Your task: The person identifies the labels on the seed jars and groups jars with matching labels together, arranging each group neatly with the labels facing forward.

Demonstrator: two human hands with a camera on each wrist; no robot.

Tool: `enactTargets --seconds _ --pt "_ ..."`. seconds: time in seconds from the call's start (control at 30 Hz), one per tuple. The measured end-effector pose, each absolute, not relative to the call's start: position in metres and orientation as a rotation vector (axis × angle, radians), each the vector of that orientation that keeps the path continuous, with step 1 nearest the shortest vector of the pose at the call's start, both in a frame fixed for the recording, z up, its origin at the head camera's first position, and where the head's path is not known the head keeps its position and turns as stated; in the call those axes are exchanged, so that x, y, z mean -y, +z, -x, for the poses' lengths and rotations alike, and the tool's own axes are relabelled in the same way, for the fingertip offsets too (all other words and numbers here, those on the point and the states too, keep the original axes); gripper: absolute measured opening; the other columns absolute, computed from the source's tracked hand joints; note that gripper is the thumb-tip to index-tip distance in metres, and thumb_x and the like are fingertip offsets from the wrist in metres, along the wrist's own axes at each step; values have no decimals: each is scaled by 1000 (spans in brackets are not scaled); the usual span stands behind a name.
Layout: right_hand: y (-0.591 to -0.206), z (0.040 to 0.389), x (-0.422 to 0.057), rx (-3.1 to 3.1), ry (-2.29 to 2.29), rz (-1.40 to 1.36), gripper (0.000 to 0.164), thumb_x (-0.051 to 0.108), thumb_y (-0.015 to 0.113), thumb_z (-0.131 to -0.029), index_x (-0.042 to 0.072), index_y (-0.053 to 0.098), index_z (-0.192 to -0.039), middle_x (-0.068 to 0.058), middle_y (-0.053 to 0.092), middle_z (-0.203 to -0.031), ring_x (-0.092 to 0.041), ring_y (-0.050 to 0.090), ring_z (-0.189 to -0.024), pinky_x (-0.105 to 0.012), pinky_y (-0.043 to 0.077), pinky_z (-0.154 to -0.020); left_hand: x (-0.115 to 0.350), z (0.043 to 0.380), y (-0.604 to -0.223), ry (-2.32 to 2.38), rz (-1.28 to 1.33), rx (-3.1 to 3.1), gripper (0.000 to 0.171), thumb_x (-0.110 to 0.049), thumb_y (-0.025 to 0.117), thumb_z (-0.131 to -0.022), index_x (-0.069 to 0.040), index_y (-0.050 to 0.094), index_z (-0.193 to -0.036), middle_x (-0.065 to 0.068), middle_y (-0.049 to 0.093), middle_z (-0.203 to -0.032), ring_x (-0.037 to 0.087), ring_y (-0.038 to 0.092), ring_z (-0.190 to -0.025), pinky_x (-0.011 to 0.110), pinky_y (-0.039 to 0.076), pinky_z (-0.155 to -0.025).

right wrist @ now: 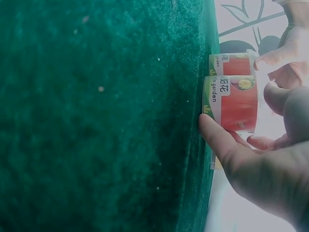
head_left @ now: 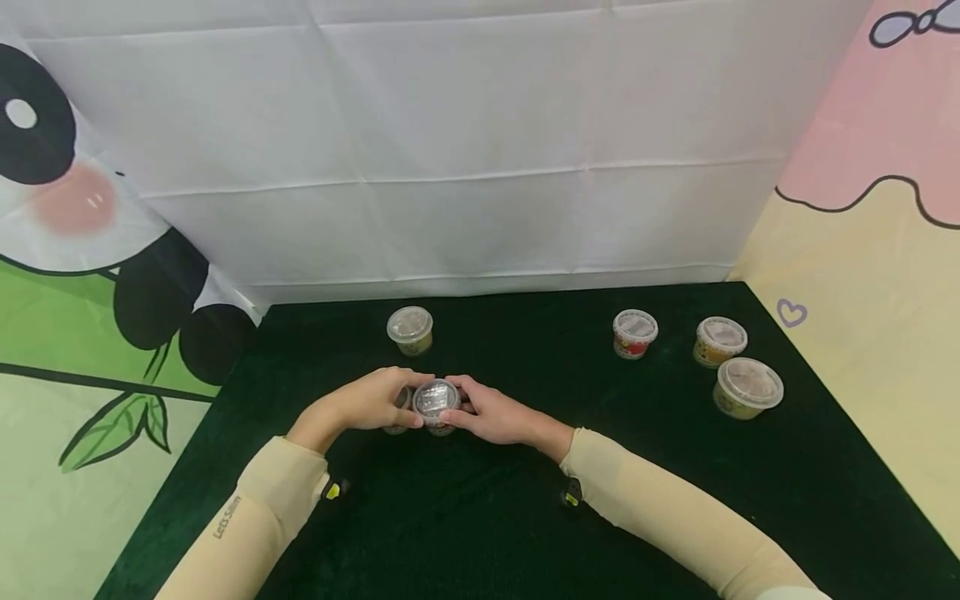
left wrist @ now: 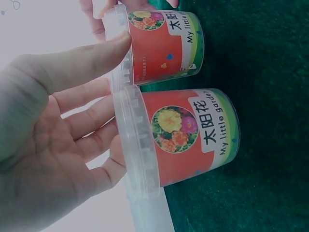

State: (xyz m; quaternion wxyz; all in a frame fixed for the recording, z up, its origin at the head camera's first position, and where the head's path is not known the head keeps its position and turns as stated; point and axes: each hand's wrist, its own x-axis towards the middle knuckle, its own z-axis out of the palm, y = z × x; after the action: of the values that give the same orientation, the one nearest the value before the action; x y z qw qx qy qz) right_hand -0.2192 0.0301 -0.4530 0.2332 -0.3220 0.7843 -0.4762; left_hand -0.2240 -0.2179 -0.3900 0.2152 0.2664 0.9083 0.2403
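A: What makes up the background?
B: A large, creased white fabric backdrop [head_left: 480,150] across the top. Below it spreads a dark green, velvety cloth [head_left: 480,517]. Smooth printed fabric [head_left: 75,308] with a panda fills the left side, pink-and-cream printed fabric [head_left: 862,333] the right.
A: And what gets in the way?
B: Two cream sleeves [head_left: 675,508] rise from the lower edge. At centre, the left hand [head_left: 369,402] covers much of one cup in the head view. Its thumb and fingers arch at lid height; I cannot tell whether they grip. The right hand [head_left: 498,412] has thumb and fingers curled round the other cup.
A: Which containers are there?
B: At lower centre-left, side by side: a tapered, red-labelled plastic cup with a clear lid [left wrist: 183,140] by the left hand, and a matching flower-printed cup [left wrist: 159,48] held in the right. Upper right has a yellow-green lidded tub [head_left: 747,388], an orange-patterned lidded tub [head_left: 721,342] and a red-and-white lidded tub [head_left: 635,333]; a pale green lidded tub [head_left: 410,329] stands above the hands.
A: Contents?
B: Lids on; I cannot make them out.
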Motion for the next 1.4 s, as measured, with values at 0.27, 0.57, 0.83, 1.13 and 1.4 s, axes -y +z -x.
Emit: enactTargets --seconds 0.27,0.57,0.83,1.13,1.4 --pt "-455 218 -30 -2159 -1304 896 68 32 52 -107 4 19 -159 -14 43 -150 -23 51 -133 -30 46 -104 219 222 -394 679 -787 -2512 64 -19 75 -94 0 48 -148 14 58 -134 22 58 -110 44 52 -95" --pt "-454 214 -24 -2222 -1315 921 68 31 50 -108 0 17 -160 -17 41 -153 -24 51 -133 -32 46 -106 222 217 -391 653 -865 -2565 66 -18 74 -95 4 44 -149 17 57 -137 22 56 -108 43 51 -94" --pt "-446 211 -55 -2310 -1343 895 68 30 52 -108 1 20 -160 -23 40 -155 -32 51 -134 -43 45 -107 199 197 -384 404 -901 -2802 70 -11 76 -92 4 42 -151 26 46 -149 41 49 -133 56 43 -107" --pt "-423 209 -150 -2601 -1219 1012 61 23 59 -105 5 33 -157 -20 49 -148 -35 54 -129 -48 51 -99 128 188 -367 337 -1220 -2789 59 -24 71 -98 -5 49 -149 19 46 -152 34 48 -136 52 43 -108" --pt "-425 200 -253 -3134 -755 1014 57 16 70 -97 1 49 -147 -22 54 -141 -42 52 -129 -62 45 -100 38 206 -381 383 -1309 -2621 53 -32 62 -103 -15 48 -151 9 41 -156 21 47 -138 37 40 -112"
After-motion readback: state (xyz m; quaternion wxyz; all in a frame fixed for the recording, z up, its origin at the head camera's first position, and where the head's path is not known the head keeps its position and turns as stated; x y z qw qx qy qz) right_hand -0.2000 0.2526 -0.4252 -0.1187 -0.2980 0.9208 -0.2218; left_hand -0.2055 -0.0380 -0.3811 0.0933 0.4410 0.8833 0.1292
